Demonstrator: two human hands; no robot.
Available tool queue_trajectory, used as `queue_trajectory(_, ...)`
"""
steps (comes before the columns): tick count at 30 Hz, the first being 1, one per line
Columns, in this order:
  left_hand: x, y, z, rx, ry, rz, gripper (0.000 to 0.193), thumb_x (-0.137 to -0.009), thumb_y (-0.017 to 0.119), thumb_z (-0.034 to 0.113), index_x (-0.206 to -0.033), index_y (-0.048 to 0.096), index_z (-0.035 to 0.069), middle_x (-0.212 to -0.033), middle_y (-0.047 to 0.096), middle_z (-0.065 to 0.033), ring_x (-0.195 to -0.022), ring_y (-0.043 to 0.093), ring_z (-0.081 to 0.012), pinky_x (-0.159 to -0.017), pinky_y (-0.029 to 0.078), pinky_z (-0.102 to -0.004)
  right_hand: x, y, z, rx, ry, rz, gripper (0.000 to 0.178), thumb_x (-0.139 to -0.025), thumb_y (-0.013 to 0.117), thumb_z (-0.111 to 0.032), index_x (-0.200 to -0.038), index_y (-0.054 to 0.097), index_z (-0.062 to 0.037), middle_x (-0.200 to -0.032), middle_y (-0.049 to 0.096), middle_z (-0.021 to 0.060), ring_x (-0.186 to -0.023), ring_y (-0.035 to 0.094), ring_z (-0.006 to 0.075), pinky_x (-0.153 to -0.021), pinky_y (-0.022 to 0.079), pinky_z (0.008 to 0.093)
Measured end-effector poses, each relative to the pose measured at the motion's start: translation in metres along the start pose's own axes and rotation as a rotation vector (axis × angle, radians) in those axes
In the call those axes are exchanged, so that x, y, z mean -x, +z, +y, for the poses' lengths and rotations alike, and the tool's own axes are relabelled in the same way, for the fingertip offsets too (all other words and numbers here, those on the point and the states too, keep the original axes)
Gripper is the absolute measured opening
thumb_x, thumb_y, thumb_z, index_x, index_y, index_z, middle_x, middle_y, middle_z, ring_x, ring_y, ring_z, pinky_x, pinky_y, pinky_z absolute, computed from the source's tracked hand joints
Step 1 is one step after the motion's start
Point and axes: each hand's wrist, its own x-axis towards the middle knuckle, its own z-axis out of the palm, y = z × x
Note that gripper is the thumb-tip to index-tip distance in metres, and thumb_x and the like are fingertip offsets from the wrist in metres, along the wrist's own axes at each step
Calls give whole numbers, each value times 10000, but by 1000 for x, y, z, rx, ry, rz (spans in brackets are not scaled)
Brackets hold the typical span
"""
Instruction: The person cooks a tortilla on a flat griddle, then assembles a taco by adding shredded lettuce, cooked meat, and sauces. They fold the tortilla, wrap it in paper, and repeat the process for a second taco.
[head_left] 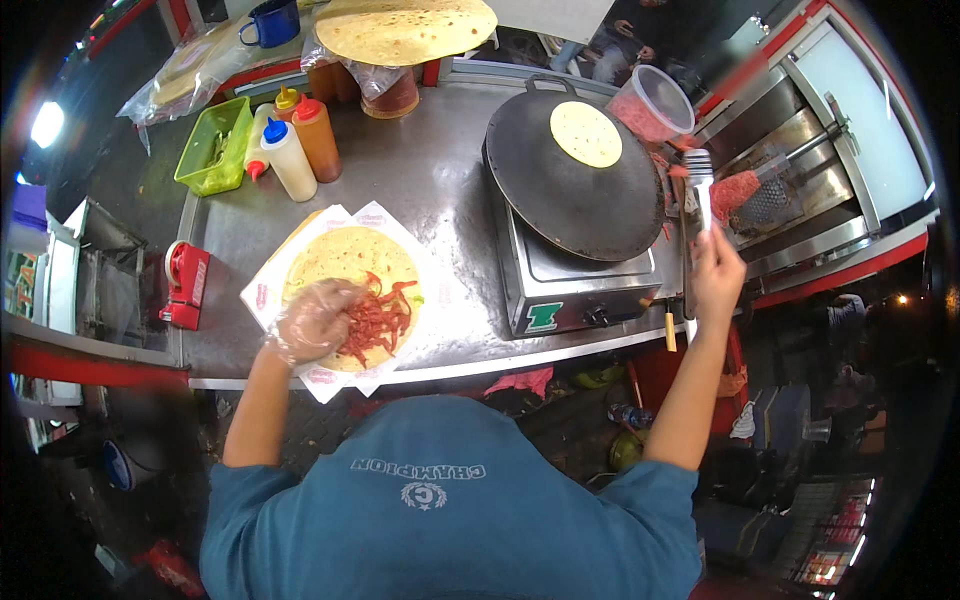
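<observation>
Where 1 round flatbread [350,255] lies on white paper [262,292] at the near edge of the surface [425,170], presumably for easy reach, the plastic-gloved left hand [318,320] sits curled at red strips [382,318]; whether it grips any cannot be told. 1 fork [700,182], gripped in the closed right hand [720,272] right of the black griddle [570,195], points tines forward, its long axis nearly fore-and-aft, perhaps to keep them clear; the flatbread, being round, shows no long axis.

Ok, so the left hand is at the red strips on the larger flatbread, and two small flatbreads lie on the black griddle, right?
Not quite: the head view shows only one small flatbread on the black griddle. The left hand is at the red strips on the larger flatbread.
</observation>
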Motion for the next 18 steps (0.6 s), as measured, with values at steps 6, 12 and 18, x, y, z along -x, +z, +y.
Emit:
queue_trajectory(6, 41, -30, -100, -80, -498, 300, 173, -951, 592, 189, -968, 692, 49, -938, 710, -166, -885, 686, -329, -806, 545, -421, -95, -73, 164, 850, 91, -510, 475, -941, 717, -363, -1253, 718, -5, -1052, 765, 226, -992, 734, 319, -902, 538, 432)
queue_trajectory(12, 76, -36, -102, -290, -322, 126, 362, -974, 650, 264, -1309, 669, 126, -1297, 660, -160, -1193, 639, -358, -1029, 514, -448, -101, -70, 79, 14, 386, -461, 317, -1053, 602, -321, -1110, 738, -40, -716, 641, 20, -474, 542, 97, -423, 421, 287)
queue_trajectory(18, 65, -27, -133, -216, -172, 159, 172, -902, 746, 214, -972, 696, 65, -964, 677, -157, -950, 655, -382, -840, 528, -488, -128, 56, 17, -56, 474, -751, 294, -1009, 681, -332, -988, 707, -40, -778, 701, 41, -619, 658, 140, -491, 473, 303)
